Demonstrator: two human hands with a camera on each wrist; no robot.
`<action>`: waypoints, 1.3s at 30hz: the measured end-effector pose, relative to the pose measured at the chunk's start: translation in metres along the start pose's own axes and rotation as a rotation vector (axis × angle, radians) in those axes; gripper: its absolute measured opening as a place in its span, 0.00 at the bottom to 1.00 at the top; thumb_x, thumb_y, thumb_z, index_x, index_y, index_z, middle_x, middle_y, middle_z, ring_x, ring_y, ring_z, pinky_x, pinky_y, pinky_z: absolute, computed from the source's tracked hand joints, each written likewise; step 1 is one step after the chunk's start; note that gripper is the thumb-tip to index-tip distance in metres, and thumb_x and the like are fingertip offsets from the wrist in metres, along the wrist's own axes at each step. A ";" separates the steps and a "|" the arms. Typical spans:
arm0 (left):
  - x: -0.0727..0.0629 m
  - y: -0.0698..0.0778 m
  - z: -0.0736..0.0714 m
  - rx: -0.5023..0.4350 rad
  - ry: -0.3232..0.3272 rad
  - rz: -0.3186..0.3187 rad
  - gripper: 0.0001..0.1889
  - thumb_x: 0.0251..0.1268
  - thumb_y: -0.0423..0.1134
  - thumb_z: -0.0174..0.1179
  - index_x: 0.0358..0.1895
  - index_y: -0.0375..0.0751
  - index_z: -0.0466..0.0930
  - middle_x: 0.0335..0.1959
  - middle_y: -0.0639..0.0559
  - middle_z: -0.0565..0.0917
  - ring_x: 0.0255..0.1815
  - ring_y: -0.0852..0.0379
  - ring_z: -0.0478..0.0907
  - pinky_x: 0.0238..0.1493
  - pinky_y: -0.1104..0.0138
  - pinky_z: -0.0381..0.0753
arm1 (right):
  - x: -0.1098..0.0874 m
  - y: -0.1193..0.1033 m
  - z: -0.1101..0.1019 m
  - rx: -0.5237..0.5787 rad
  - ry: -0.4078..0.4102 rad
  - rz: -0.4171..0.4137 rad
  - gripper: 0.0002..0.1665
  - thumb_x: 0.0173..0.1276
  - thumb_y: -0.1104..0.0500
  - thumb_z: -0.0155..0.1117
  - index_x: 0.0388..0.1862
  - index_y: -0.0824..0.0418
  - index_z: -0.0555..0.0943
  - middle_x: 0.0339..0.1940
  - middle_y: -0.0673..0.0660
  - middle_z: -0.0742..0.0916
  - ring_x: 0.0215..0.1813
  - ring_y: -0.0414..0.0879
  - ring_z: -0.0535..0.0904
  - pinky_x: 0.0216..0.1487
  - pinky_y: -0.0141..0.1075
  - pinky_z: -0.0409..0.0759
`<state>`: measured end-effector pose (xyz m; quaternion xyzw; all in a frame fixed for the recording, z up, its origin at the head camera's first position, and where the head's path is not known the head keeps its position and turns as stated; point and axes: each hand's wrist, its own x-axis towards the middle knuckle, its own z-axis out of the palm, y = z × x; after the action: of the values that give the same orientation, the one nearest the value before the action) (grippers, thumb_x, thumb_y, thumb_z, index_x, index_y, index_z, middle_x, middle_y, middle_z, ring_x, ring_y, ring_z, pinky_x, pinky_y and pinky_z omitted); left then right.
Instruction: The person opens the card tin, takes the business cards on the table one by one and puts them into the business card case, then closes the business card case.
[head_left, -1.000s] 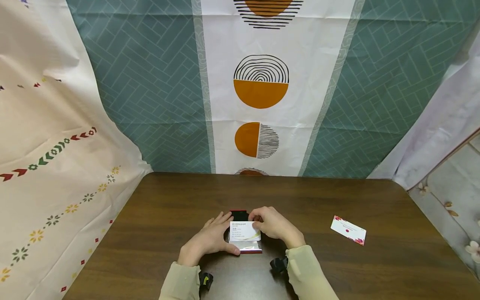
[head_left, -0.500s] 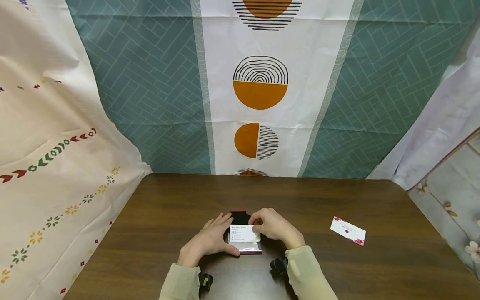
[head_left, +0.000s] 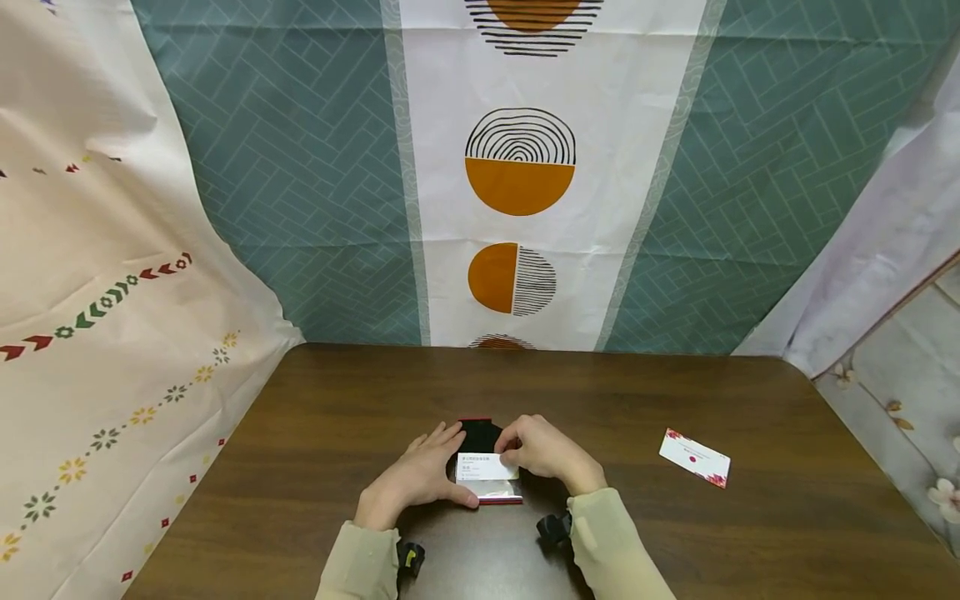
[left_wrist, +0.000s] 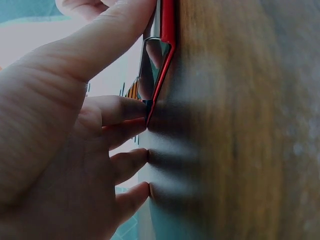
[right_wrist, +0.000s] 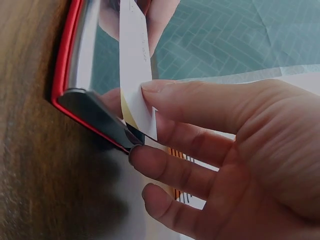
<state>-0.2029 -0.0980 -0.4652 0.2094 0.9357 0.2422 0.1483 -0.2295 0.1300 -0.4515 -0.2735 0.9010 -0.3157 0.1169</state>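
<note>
A card book [head_left: 477, 435] with a red cover, a black page and clear sleeves lies open on the table in the head view. My right hand [head_left: 546, 452] pinches a white business card [head_left: 480, 470] between thumb and forefinger, over the near part of the book. In the right wrist view the card [right_wrist: 134, 65] is bowed above the clear sleeve; whether its lower edge is inside the sleeve I cannot tell. My left hand [head_left: 423, 479] lies spread along the book's left side, thumb at the near corner. Its fingertips [left_wrist: 142, 189] touch the table and the book's edge.
A second card [head_left: 695, 458], white with red floral corners, lies on the brown wooden table [head_left: 750, 533] to the right. Patterned cloth [head_left: 517, 183] hangs behind the table's far edge, with more cloth at both sides.
The business card has slid toward me over the book, so less of it shows and more black page appears behind it. The right hand keeps its pinch; the left hand stays put.
</note>
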 end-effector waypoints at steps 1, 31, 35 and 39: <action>0.000 0.000 0.000 -0.001 0.000 0.000 0.57 0.44 0.64 0.73 0.74 0.33 0.60 0.77 0.42 0.56 0.78 0.41 0.46 0.73 0.45 0.46 | 0.000 0.000 0.000 -0.004 -0.002 0.001 0.08 0.62 0.67 0.67 0.32 0.55 0.88 0.31 0.44 0.84 0.34 0.41 0.75 0.36 0.36 0.76; -0.002 0.001 -0.001 -0.007 -0.003 -0.002 0.57 0.44 0.63 0.73 0.74 0.33 0.60 0.77 0.42 0.56 0.77 0.41 0.46 0.72 0.43 0.46 | 0.001 -0.007 0.005 -0.076 -0.030 0.019 0.10 0.59 0.67 0.71 0.23 0.53 0.84 0.23 0.43 0.81 0.26 0.38 0.72 0.28 0.32 0.74; -0.002 0.000 0.000 -0.008 -0.004 -0.002 0.57 0.44 0.63 0.73 0.74 0.34 0.60 0.77 0.42 0.56 0.77 0.41 0.46 0.72 0.43 0.46 | 0.001 -0.008 0.006 -0.083 -0.031 0.035 0.11 0.58 0.66 0.71 0.22 0.53 0.81 0.22 0.45 0.78 0.26 0.40 0.72 0.28 0.33 0.73; -0.002 0.000 0.001 0.002 -0.008 0.002 0.57 0.44 0.64 0.73 0.74 0.33 0.60 0.77 0.42 0.56 0.77 0.40 0.46 0.72 0.44 0.46 | -0.001 -0.006 0.004 -0.090 -0.014 0.033 0.10 0.59 0.66 0.72 0.25 0.54 0.81 0.25 0.45 0.78 0.29 0.41 0.72 0.31 0.34 0.74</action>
<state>-0.2012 -0.0987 -0.4660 0.2113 0.9352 0.2405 0.1515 -0.2246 0.1246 -0.4502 -0.2656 0.9179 -0.2711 0.1161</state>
